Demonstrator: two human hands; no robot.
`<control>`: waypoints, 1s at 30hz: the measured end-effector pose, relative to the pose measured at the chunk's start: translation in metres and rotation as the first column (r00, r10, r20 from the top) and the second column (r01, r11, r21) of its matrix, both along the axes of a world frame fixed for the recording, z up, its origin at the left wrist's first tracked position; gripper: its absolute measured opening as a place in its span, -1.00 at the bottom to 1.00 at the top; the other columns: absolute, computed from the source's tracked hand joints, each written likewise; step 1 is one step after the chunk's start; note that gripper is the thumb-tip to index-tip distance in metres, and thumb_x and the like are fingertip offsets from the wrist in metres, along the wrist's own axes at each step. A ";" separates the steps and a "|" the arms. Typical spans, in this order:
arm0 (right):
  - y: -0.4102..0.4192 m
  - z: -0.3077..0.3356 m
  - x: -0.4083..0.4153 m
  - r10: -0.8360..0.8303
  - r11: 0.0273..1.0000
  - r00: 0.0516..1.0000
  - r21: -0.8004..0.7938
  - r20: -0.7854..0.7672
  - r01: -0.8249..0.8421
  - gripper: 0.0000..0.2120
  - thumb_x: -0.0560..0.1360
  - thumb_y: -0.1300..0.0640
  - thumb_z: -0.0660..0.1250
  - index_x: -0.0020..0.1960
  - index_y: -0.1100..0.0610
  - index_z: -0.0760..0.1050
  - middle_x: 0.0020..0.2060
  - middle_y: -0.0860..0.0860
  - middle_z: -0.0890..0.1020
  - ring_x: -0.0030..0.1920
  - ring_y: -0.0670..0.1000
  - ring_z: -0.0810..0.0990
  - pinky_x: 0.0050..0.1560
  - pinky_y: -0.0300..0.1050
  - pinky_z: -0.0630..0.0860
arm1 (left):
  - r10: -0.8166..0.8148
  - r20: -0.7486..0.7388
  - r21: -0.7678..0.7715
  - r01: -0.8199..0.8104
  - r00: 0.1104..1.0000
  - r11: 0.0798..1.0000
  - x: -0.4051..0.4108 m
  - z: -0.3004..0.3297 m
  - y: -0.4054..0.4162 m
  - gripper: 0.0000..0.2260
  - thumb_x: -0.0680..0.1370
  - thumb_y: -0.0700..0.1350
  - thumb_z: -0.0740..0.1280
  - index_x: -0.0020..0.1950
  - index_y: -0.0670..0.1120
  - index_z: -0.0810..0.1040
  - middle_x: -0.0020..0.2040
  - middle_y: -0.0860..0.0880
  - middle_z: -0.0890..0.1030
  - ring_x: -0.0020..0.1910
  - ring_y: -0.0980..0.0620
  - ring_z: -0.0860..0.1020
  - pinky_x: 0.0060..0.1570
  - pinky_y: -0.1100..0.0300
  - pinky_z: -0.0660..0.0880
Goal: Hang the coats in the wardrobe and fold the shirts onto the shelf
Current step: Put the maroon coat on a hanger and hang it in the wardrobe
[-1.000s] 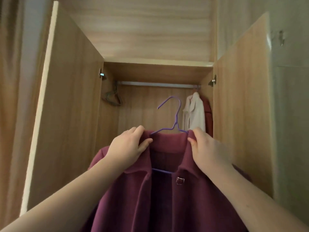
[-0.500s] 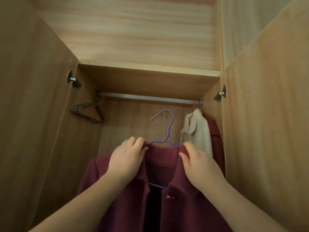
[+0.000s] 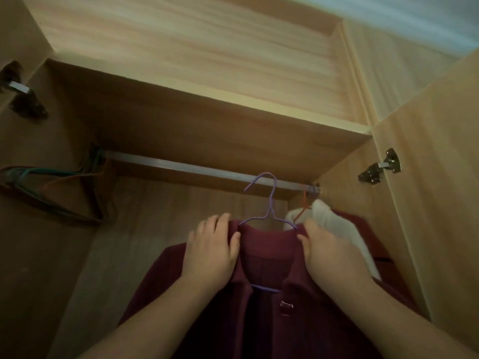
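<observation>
I hold a maroon coat (image 3: 267, 257) on a purple wire hanger (image 3: 269, 203) inside the open wardrobe. My left hand (image 3: 211, 251) grips the coat's left shoulder by the collar, and my right hand (image 3: 328, 251) grips its right shoulder. The hanger's hook reaches up to the metal rail (image 3: 181, 168), and its tip overlaps the rail near the right end. Whether the hook rests on the rail I cannot tell. A white garment (image 3: 334, 224) on an orange hanger and a dark red coat (image 3: 363, 234) hang at the rail's right end.
Several empty hangers (image 3: 59, 193) hang bunched at the rail's left end. A wooden shelf panel (image 3: 207, 120) sits just above the rail. The open right door (image 3: 435, 193) and its hinge (image 3: 381, 167) stand close on the right; the left door hinge (image 3: 20, 94) is at upper left.
Both hands have carried the coat deeper into the wardrobe and upward. The hanger hook has risen from well below the rail to the rail's level.
</observation>
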State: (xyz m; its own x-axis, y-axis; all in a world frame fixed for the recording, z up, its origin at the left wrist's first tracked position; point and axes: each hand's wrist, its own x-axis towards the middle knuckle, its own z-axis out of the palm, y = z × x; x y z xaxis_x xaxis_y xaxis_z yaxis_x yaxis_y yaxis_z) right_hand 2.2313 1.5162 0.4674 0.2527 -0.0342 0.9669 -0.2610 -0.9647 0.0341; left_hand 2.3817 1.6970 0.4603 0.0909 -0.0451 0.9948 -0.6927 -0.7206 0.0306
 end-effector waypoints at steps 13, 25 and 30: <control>-0.064 0.112 0.069 -0.297 0.955 0.951 0.017 0.082 0.296 -0.91 0.66 0.01 0.03 0.05 0.02 0.24 -0.06 0.07 0.61 -0.05 0.20 0.61 -0.21 0.01 0.43 | -0.203 0.147 0.239 0.165 0.968 0.957 0.103 0.029 -0.111 -0.48 0.52 0.14 0.14 0.49 0.14 0.32 0.46 0.03 0.42 0.44 -0.03 0.38 0.35 0.00 0.40; -0.115 0.141 0.126 -0.446 0.895 0.894 0.002 0.027 0.447 -0.64 0.62 0.20 -0.03 0.38 0.05 0.26 0.03 0.05 0.60 -0.03 0.14 0.61 -0.19 -0.02 0.44 | -0.177 0.075 0.227 0.156 0.981 0.961 0.172 0.032 -0.159 -0.42 0.50 0.26 0.15 0.50 0.13 0.32 0.46 0.01 0.42 0.43 -0.02 0.40 0.13 0.03 0.55; -0.125 0.136 0.143 -0.502 0.862 0.865 -0.064 0.023 0.502 -0.62 0.62 0.21 -0.02 0.41 0.06 0.27 0.05 0.05 0.60 0.00 0.13 0.63 -0.21 -0.04 0.38 | -0.137 0.092 0.248 0.110 0.986 0.962 0.181 0.029 -0.161 -0.44 0.51 0.25 0.14 0.50 0.12 0.31 0.45 -0.02 0.44 0.41 -0.05 0.42 0.23 0.02 0.48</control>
State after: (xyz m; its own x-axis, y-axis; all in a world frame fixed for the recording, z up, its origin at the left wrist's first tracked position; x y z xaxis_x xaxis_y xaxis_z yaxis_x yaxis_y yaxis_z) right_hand 2.3739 1.3917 0.6030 0.2131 -0.0922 0.9727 -0.7098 -0.6987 0.0893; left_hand 2.5632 1.5360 0.4894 -0.0366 -0.2895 0.9565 -0.7664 -0.6061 -0.2129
